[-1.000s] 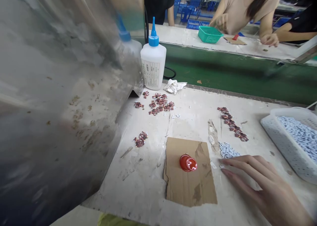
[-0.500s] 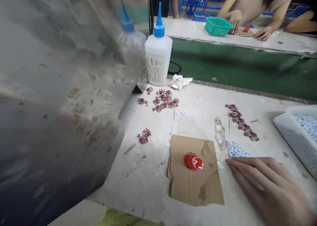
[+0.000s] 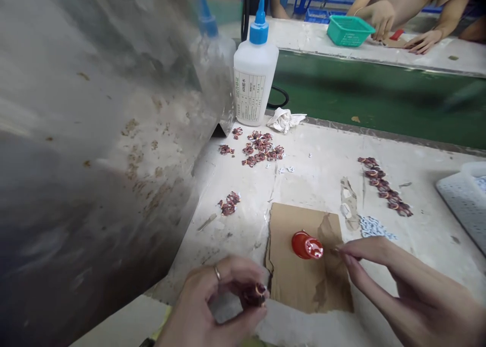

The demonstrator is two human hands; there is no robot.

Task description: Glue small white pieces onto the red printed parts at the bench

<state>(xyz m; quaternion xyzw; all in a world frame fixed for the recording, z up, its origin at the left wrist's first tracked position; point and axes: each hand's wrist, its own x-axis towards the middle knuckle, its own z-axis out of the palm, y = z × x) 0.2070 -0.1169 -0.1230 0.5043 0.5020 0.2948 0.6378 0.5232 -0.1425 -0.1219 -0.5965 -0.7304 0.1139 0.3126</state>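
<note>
My left hand (image 3: 212, 306) is at the bottom edge, fingers curled in a pinch round a small dark red piece (image 3: 253, 295). My right hand (image 3: 402, 286) reaches in from the lower right, thumb and forefinger tips pinched together just right of a red blob of glue (image 3: 307, 246) on a brown cardboard piece (image 3: 304, 281); what the tips hold is too small to see. A little heap of white-blue bits (image 3: 374, 228) lies beyond the right hand.
A shiny metal sheet (image 3: 94, 134) fills the left half. Glue bottle (image 3: 254, 78), crumpled tissue (image 3: 286, 120), piles of dark red pieces (image 3: 261, 149), (image 3: 229, 204) and a row (image 3: 383, 186) on the bench. White basket (image 3: 465, 200) at right. Green conveyor (image 3: 379, 99); other people's hands by a green basket (image 3: 349, 30).
My left hand has come into view at the bottom, pinching a small red piece. My right hand went from lying flat to a pinch beside the glue blob. The view shifted.
</note>
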